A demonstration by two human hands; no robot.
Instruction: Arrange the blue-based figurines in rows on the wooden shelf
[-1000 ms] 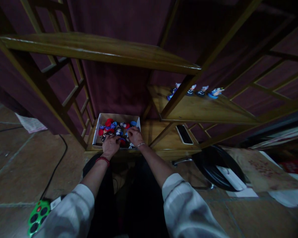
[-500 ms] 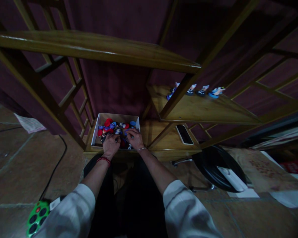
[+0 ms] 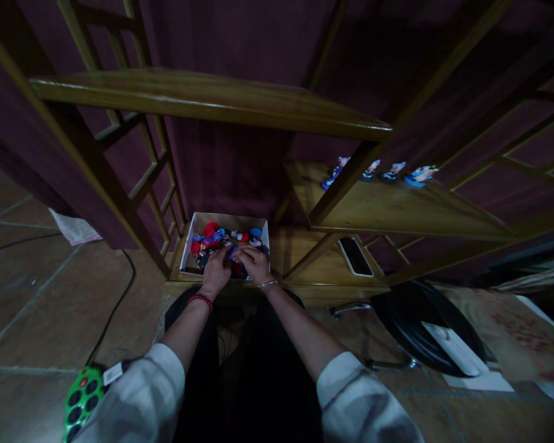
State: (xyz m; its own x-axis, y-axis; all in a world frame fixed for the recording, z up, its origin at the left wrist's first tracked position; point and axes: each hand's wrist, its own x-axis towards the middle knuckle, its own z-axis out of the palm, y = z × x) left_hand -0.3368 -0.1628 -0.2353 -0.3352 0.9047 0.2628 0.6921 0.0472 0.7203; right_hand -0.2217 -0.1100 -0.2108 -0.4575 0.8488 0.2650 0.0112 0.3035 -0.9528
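Observation:
A shallow cardboard box (image 3: 183, 252) on the low wooden shelf holds several small figurines in red, blue, white and black. Over the front of the box, my left hand (image 3: 216, 271) and my right hand (image 3: 255, 263) nearly meet. A small purple-blue piece (image 3: 231, 252) is between their fingertips, and the fingers of both hands are closed on it. Its exact shape is too small and dark to tell.
Several figurines (image 3: 391, 173) stand on the raised shelf (image 3: 397, 206) at the right. A phone (image 3: 355, 256) lies on the low shelf. Wooden bars and an upper shelf (image 3: 212, 101) frame the space. A black round stool (image 3: 425, 326) stands right, a green button pad (image 3: 83, 400) lower left.
My hands have come closer together, and the purple-blue piece now shows between their fingertips. The whole scene has shifted a little to the right in the picture.

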